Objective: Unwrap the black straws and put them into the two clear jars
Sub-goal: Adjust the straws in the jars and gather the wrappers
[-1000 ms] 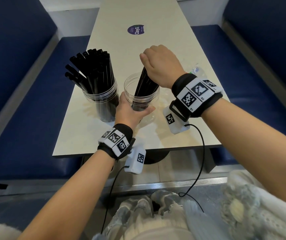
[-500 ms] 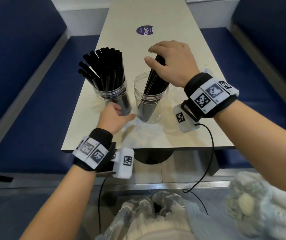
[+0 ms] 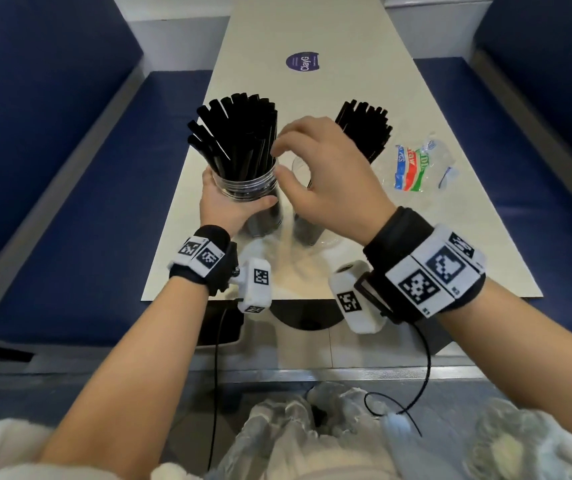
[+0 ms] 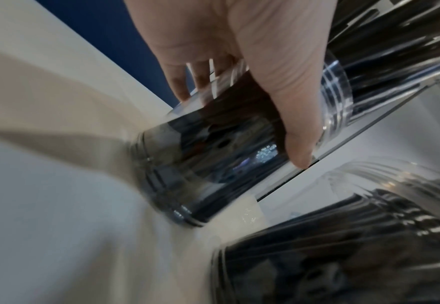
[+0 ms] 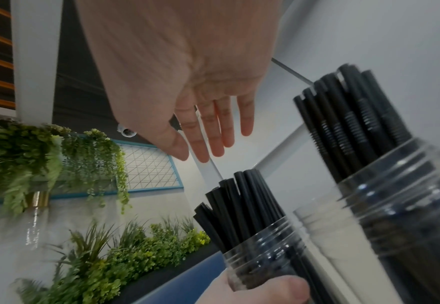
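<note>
Two clear jars stand on the table, both holding black straws. My left hand (image 3: 232, 199) grips the left jar (image 3: 248, 188), thumb on its near side and fingers round the far side; the same left jar (image 4: 213, 154) fills the left wrist view. Its straws (image 3: 239, 133) fan out above the rim. My right hand (image 3: 298, 147) hovers with relaxed, straight fingers (image 5: 213, 133) over the gap between the jars and holds nothing. It hides most of the right jar (image 3: 300, 168), whose straws (image 3: 364, 133) lean away to the right.
A crumpled clear wrapper (image 3: 419, 168) with red, green and blue print lies on the cream table (image 3: 312, 29) right of the jars. A purple round sticker (image 3: 302, 62) sits farther back. Blue bench seats (image 3: 70, 220) flank the table on both sides.
My left hand left the right jar and now grips the left jar. My right hand let go of the straws in the right jar and moved left, open.
</note>
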The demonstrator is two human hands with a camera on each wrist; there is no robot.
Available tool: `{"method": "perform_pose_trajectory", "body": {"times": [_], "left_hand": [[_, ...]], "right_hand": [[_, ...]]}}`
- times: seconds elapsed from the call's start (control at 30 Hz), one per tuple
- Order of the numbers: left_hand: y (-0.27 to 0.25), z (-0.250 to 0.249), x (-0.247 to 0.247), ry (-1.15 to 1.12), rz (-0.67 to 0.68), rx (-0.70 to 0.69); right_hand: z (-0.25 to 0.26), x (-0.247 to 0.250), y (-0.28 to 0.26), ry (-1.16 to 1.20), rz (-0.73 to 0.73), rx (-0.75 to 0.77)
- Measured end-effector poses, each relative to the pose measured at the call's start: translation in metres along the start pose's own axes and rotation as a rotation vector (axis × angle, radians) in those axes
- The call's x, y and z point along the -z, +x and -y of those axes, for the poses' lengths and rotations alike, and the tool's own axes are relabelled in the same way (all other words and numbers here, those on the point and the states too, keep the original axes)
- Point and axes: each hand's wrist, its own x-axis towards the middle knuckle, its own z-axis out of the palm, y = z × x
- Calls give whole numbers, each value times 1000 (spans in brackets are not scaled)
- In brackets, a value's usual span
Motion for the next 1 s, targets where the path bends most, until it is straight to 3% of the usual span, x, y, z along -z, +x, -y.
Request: {"method": "perform_pose_trajectory", "body": {"times": [0.2, 0.33, 0.43, 0.6, 0.73, 1.0], "left_hand": [[-16, 17, 13, -39, -21, -5], [-33, 21, 25, 64, -58, -21], [-39, 24, 31, 6, -63, -49], [-38, 23, 30, -40, -36, -48], [-39, 20, 30, -12, -32, -46], [-41, 22, 30, -9, -55, -26]], "right_hand": [[25, -14, 22, 31, 102, 30], [33, -28, 46, -130, 325, 58], [38, -42, 59, -214, 508, 6], [51, -58, 79, -191, 570, -93], [56, -63, 88, -138, 539, -191], [56, -62, 78, 37, 292, -274]]}}
